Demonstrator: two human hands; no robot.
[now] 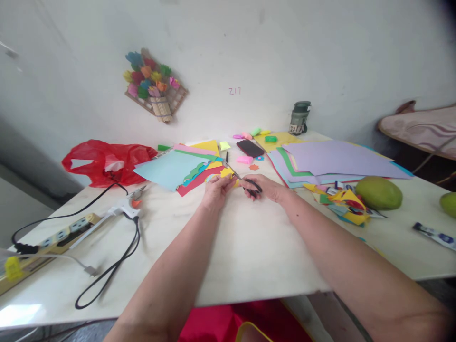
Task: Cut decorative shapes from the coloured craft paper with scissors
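Note:
My left hand [216, 190] is closed on a small piece of yellow paper [227, 172] near the middle of the table. Just to its right, my right hand [262, 186] grips the black handles of a pair of scissors [232, 168], whose blades point up and left, beside the yellow paper. Whether the blades touch the paper is too small to tell. Behind my left hand lie light blue sheets [171, 169] and a red sheet [188, 185]. A small orange paper shape [254, 167] lies beyond my right hand.
A phone [250, 148] lies behind my hands. Stacked coloured sheets [327, 156], paper scraps [351, 206] and a green fruit [379, 193] are at the right. At the left are a red bag [107, 164], a glue gun [126, 204] and a power strip [60, 236].

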